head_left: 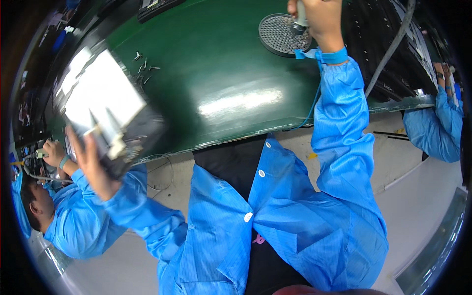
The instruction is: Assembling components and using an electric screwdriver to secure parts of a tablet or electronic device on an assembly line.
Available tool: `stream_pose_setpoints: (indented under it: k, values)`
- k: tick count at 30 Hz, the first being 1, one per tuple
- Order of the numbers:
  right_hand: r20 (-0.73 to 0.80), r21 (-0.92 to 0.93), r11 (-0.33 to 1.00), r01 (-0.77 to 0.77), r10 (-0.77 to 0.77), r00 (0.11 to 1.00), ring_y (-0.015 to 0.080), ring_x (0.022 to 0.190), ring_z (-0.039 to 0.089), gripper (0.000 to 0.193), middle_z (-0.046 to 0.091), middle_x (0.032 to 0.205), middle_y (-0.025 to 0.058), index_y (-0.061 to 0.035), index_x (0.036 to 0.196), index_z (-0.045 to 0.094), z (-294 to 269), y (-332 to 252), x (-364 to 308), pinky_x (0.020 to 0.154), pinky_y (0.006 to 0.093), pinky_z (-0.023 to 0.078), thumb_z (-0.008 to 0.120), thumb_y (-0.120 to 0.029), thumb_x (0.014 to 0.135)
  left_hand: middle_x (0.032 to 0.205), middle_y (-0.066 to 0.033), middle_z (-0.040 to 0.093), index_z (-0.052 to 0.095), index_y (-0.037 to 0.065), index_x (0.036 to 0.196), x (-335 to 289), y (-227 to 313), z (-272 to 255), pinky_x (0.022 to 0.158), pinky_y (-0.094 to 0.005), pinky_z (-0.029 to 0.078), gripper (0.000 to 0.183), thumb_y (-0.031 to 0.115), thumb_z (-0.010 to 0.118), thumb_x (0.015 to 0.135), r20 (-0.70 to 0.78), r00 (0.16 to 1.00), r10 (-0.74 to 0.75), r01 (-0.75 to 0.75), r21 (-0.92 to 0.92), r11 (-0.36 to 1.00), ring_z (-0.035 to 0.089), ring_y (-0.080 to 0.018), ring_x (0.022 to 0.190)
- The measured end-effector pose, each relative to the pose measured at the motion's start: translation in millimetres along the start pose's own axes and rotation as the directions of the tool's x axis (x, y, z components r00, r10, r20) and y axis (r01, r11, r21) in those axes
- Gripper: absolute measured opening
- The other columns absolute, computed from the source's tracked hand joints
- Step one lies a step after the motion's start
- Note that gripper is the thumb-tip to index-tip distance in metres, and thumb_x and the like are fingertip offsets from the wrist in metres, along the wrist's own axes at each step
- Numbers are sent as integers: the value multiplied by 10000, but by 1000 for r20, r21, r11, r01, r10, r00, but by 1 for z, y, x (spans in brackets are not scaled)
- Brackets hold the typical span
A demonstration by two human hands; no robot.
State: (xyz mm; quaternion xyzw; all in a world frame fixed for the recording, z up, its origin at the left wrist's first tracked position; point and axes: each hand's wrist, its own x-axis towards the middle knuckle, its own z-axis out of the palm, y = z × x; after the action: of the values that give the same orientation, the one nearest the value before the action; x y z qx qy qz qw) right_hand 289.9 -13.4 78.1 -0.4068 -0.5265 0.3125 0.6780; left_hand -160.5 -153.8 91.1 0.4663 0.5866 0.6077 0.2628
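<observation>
Panel (pixel 101 91): motion-blurred, glossy white face, dark lower-right part, slanted, left of frame
Tool (pixel 301 18): pale body, dark tip, upper right

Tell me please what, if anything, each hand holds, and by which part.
The right hand holds a pale tool by its body. The left hand is at the near side of a blurred flat panel; whether it grips cannot be told.
</observation>
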Motion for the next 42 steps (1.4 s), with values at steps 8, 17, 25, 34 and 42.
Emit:
stream_pose_setpoints:
  k: [8, 17, 25, 34, 42]
  values:
    - [-88, -70, 998, 7, -13, 996, 104, 488, 571, 188, 717, 816, 77, 46, 1039, 715, -10, 0, 4, 443, 236, 437, 616, -16, 893, 1606, -230, 384, 252, -58, 1601, -77, -63, 149, 1204, -354, 303, 715, 49, 625, 1000, 442, 892, -97, 148, -81, 986, 421, -255, 1449]
    - [-12, -58, 998, 7, -8, 1000, 109, 545, 573, 276, 756, 976, 159, 106, 1100, 724, -6, 5, 3, 486, 260, 437, 641, -24, 872, 1234, -231, 601, 558, 17, 1436, -74, -41, 124, 1000, -404, 469, 579, 172, 748, 912, 521, 846, 119, -466, 611, 640, 606, -325, 1097]
    - [8, -62, 998, -5, 6, 1000, 107, 548, 574, 297, 748, 958, 164, 110, 1104, 722, 2, 2, 2, 500, 256, 448, 641, -28, 853, 904, -66, 743, 766, 31, 1004, 124, -69, 95, 736, -300, 521, 200, 188, 800, 885, 486, 851, 200, -448, 472, 759, 650, -149, 787]
    - [8, -169, 984, 49, -49, 999, 102, 555, 572, 245, 729, 834, 91, 83, 1079, 741, -1, 4, -5, 526, 262, 442, 657, -25, 875, 925, -39, 696, 708, 49, 981, 210, -129, 114, 785, -320, 532, 330, 295, 871, 833, 755, 633, -173, -400, 510, 762, 642, -151, 884]
    - [-30, -16, 998, -55, 55, 998, 96, 476, 568, 96, 653, 664, 45, 38, 958, 712, -19, 8, -7, 446, 246, 442, 674, -19, 890, 992, -16, 696, 729, 28, 1119, 179, -107, 115, 890, -255, 486, 203, 124, 763, 944, 541, 793, 280, -457, 225, 861, 632, -100, 959]
